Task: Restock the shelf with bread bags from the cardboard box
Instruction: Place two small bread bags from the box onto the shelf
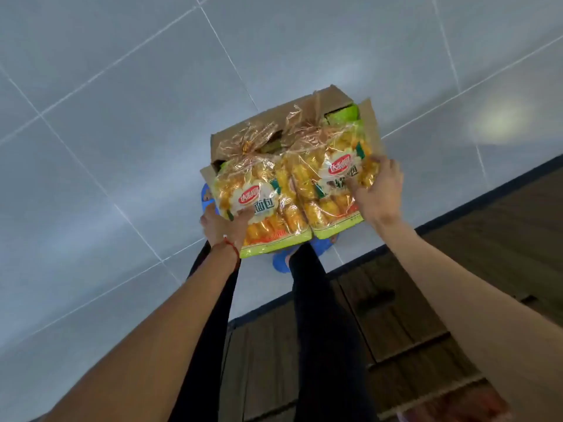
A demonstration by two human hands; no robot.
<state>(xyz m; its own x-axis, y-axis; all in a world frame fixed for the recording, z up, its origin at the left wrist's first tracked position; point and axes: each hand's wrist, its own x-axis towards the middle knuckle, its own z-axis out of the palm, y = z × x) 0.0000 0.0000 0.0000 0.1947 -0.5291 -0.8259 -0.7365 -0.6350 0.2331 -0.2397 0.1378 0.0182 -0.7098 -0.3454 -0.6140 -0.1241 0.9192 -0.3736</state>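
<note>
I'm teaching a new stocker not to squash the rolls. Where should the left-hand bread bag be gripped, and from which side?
Likely by its near bottom edge, from the person's side: the left bread bag lies flat over the cardboard box, twisted neck pointing away, and the left hand already holds that lower corner. The right hand grips the other bag.

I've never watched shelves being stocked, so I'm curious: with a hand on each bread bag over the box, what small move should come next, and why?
Probably lift both bags straight up, clear of the cardboard box. The left hand already grips the left bread bag at its lower end, and the right hand grips the right bread bag at its side, both sitting over the open box. No shelf spot is visible yet.
</note>
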